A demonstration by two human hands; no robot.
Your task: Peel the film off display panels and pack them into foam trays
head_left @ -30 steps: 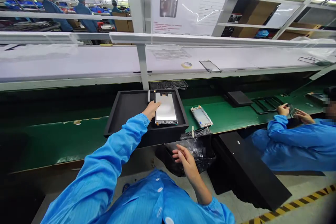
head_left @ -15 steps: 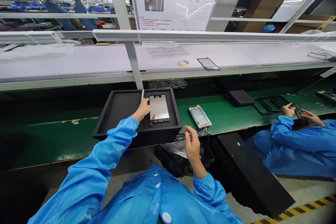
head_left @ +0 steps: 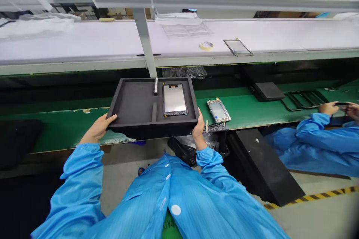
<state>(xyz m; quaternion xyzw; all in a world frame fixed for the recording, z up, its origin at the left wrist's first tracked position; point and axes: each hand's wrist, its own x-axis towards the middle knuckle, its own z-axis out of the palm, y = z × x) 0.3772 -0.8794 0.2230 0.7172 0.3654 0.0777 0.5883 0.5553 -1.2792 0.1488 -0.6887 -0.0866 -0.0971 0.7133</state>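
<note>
"Black walls are seen around the panel [head_left: 175, 99]; where in the tray [head_left: 153, 129] is it set?"

"It is laid flat in the right compartment, silvery side up, its long axis pointed from the tray's front toward its back."

"Is it gripped?"

"Only the tray is gripped. Its left front corner is clasped by the left hand [head_left: 98, 127], thumb over the rim, and its right front corner by the right hand [head_left: 198, 129]. The fingers underneath are hidden, so how far the base is supported cannot be told."

"Which hand is nearer the panel?"

"The right; from there, the panel is found inward and away, across the tray's right wall. From the left hand it is separated by the wider left compartment and the divider [head_left: 154, 112]. The tray's own long axis is stretched between the hands."

"And farther out?"

"A unit [head_left: 218, 110] is placed just right of the tray, on the green bench [head_left: 246, 108]. Beyond the tray, tape [head_left: 206, 48] and a frame [head_left: 238, 47] are laid on the shelf [head_left: 112, 41]."
</note>
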